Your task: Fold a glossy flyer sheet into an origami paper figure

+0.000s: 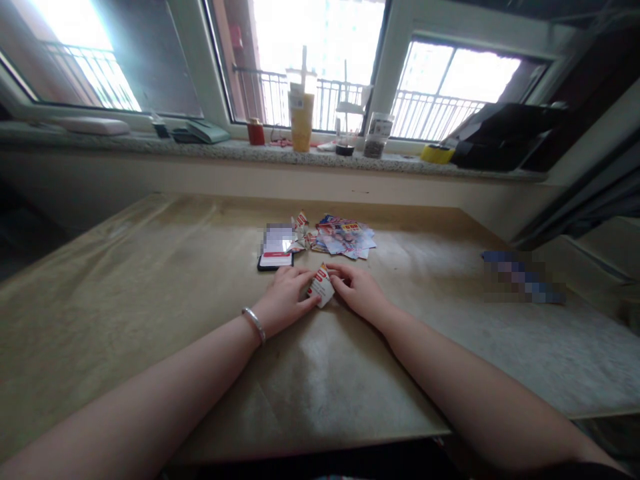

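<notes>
A small folded piece of printed paper point(321, 287), white with red and yellow marks, is between my hands just above or on the table. My left hand point(285, 297), a silver bangle at its wrist, pinches the paper's left side, thumb along the lower edge. On the other side, the fingers of my right hand point(361, 292) are closed on the paper's right edge; its far fingertips are partly hidden. Right beyond my hands lie a phone point(277, 259) with a lit screen, some folded printed papers point(301, 233), and a fanned pile of colourful printed sheets point(347, 239).
The table point(165, 287) has a shiny beige cover. At its right side lies a blurred-out bluish item point(523, 277). Along the windowsill point(210, 152) stand a drink cup with straw point(302, 120), a red jar point(255, 132), yellow tape point(437, 154) and a black bag-like object point(500, 143).
</notes>
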`<state>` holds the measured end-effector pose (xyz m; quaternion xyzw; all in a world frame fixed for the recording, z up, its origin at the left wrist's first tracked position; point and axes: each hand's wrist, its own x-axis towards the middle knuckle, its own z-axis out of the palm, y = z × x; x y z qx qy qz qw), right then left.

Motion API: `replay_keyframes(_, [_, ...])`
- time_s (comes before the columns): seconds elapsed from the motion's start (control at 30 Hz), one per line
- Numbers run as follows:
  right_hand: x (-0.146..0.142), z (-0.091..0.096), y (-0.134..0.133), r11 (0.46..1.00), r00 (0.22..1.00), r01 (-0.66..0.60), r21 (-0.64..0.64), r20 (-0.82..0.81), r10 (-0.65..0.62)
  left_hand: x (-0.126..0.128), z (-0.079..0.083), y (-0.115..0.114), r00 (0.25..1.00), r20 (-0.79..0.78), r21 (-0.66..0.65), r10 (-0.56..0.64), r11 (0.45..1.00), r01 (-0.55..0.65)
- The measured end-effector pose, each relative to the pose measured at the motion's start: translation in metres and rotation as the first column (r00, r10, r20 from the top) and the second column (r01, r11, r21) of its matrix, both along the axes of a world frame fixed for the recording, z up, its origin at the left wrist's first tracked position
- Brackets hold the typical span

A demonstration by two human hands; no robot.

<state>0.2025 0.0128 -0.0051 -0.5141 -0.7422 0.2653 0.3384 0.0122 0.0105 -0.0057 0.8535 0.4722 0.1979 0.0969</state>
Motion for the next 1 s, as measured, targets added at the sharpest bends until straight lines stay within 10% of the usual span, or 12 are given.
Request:
replay_keyframes(0.5, [0.002, -0.001, -0.007, 0.918, 0.916, -0.234, 0.320, 0.390, 0.097, 0.000, 0.001, -0.003, 1.000, -0.003, 0.012, 0.004, 1.000, -0.004])
replay_keyframes(1.0, [0.003, 0.012, -0.017, 0.802, 0.740, -0.524, 0.287, 0.620, 0.262, -0.005, 0.007, -0.002, 0.980, -0.058, 0.082, -0.191, 0.977, 0.195])
